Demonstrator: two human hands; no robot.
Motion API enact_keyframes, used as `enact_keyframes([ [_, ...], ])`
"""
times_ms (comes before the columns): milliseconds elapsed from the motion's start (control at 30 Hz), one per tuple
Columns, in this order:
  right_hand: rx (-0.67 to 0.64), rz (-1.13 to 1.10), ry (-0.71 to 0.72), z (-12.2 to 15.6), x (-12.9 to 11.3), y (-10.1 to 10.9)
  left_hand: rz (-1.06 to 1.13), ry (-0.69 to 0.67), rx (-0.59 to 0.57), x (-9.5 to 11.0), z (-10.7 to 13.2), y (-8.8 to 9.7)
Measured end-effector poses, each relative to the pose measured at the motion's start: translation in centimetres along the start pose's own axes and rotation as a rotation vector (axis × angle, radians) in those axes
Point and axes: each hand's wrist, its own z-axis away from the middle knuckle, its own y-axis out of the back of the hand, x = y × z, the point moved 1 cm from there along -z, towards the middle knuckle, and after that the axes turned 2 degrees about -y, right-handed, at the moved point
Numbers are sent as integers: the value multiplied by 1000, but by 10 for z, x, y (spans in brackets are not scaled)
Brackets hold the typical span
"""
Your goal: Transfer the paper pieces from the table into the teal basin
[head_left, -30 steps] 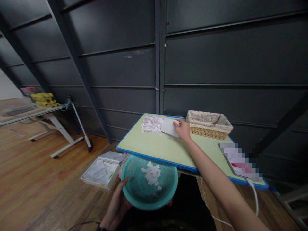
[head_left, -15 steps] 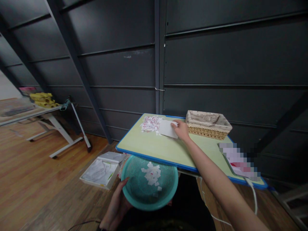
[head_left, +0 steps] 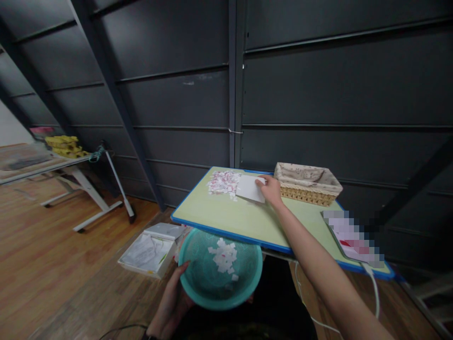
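1. The right hand (head_left: pixel 271 190) pinches a card (head_left: pixel 247 188) by its right end, over the tabletop (head_left: pixel 212 212).
2. The card's left edge is at the scraps (head_left: pixel 222 182), heaped on the tabletop's far left.
3. The left hand (head_left: pixel 173 295) grips the sieve (head_left: pixel 198 271) by its left rim, below the tabletop; paper bits (head_left: pixel 224 256) lie inside.

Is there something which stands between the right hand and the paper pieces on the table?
Only the white card, held in the right hand: its left edge reaches the right side of the paper pieces. Nothing else visible stands between them.
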Motion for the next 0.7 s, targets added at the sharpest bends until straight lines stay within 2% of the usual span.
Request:
enact_keyframes([
  [233, -26, 85, -1, 0, -1, 2, -1, 16, -6, -1, -2, 3],
  [367, 31, 147, -8, 0, -1, 5, -8, -43, 16, -1, -2, 0],
  [500, 69, 155, 0, 2, -3, 6, -4, -17, 8, -1, 0, -1],
  [700, -40, 84, 28, 4, -6, 0, -74, -64, -11, -3, 4, -1],
])
